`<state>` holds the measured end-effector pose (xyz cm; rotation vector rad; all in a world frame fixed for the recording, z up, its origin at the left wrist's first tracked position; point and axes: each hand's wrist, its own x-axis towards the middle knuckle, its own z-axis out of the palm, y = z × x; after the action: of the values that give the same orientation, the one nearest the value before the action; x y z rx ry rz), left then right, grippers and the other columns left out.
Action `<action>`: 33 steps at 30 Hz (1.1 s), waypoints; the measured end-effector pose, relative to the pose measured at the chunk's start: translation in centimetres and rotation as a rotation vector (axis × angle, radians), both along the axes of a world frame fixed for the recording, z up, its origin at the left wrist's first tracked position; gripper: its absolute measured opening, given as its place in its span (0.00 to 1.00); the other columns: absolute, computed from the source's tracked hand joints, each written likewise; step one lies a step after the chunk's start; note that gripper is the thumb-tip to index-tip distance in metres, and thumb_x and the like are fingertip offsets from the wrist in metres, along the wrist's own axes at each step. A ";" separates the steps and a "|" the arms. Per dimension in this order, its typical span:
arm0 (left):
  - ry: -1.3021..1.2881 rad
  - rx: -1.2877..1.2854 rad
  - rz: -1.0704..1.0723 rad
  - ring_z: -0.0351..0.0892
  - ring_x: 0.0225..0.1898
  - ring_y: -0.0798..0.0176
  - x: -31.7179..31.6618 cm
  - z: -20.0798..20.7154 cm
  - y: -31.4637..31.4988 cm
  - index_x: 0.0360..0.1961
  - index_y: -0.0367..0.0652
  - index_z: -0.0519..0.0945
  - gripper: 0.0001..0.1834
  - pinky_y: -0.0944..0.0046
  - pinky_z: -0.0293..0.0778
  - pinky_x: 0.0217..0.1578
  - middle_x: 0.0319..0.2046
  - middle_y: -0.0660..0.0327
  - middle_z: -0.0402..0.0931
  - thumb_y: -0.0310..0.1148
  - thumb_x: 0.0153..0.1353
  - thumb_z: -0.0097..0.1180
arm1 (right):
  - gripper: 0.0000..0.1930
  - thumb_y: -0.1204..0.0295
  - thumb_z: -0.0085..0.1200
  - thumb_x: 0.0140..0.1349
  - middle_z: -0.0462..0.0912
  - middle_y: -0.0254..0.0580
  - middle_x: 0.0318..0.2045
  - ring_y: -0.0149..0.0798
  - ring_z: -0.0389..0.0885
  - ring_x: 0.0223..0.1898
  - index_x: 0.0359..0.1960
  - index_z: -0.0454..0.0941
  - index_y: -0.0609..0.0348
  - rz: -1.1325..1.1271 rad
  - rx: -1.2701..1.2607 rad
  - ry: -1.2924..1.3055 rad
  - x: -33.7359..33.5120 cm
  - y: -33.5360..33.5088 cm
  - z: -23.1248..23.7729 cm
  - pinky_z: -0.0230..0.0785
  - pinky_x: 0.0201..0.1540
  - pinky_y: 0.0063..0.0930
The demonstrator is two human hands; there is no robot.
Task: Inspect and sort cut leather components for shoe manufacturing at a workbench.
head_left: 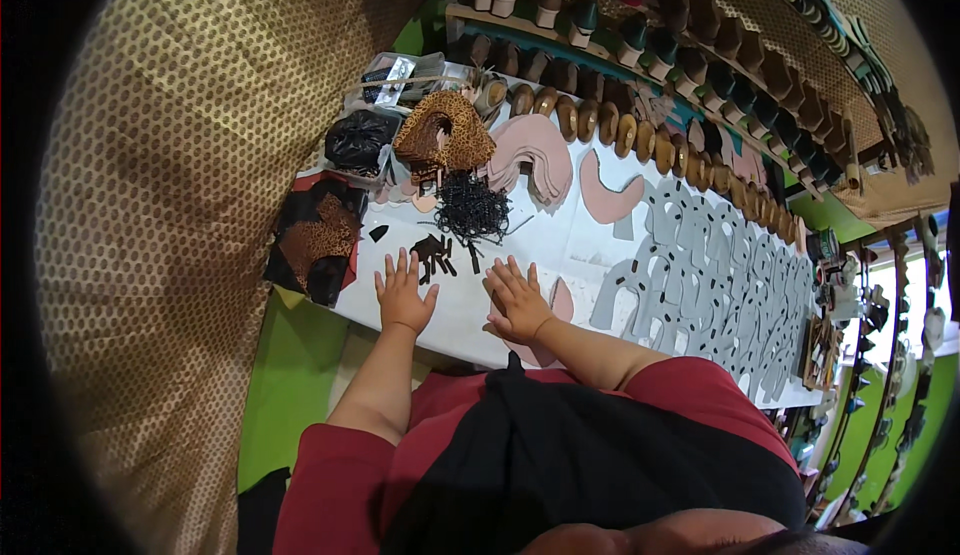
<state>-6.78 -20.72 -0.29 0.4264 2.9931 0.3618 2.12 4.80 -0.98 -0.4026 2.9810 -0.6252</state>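
Note:
My left hand point(404, 293) lies palm down near the front edge of a white-topped table point(400, 223), fingers spread, holding nothing. Just beyond its fingertips are short black strips point(434, 257) and a tangled heap of thin black straps point(472, 207). Fingers outstretched, my right hand point(519, 300) rests over a pink cut piece point(562, 302), partly covering it. A single black strip point(474, 258) lies between the two hands, slightly farther off. Left of the strips sits a small black scrap point(378, 233).
Behind the straps are stacked leopard-print pieces point(452, 115) and curved pink pieces point(535, 150). Grey shoe-upper cutouts with black spots point(690, 245) cover the table's right side. Brown rounded shoe forms point(626, 137) line the back, below shelved heeled shoes point(583, 25). A patterned curtain point(200, 205) hangs left.

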 end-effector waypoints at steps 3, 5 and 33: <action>-0.002 0.022 0.005 0.42 0.78 0.46 0.1 0.1 -0.2 0.76 0.49 0.57 0.44 0.38 0.37 0.73 0.76 0.55 0.50 0.52 0.61 0.56 | 0.45 0.44 0.53 0.61 0.50 0.55 0.76 0.61 0.41 0.78 0.75 0.52 0.54 0.014 -0.098 0.038 -0.2 0.5 -0.8 0.30 0.75 0.65; -0.005 0.027 0.004 0.42 0.78 0.46 0.2 0.2 -0.2 0.76 0.49 0.57 0.44 0.38 0.37 0.73 0.77 0.55 0.50 0.52 0.62 0.55 | 0.46 0.44 0.53 0.61 0.49 0.57 0.76 0.62 0.41 0.77 0.75 0.52 0.54 0.025 -0.178 0.060 -0.2 0.9 -1.3 0.32 0.75 0.64; -0.045 0.006 -0.020 0.41 0.78 0.45 -0.3 0.5 -0.2 0.77 0.48 0.53 0.47 0.37 0.35 0.73 0.77 0.54 0.49 0.54 0.61 0.56 | 0.49 0.40 0.52 0.60 0.47 0.60 0.76 0.62 0.43 0.77 0.75 0.52 0.58 0.041 -0.128 0.086 -3.2 -3.4 -1.6 0.37 0.75 0.60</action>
<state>-7.09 -20.94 0.21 0.4417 2.9425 0.3738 -1.05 1.39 -2.54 -0.5111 3.0135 -0.8180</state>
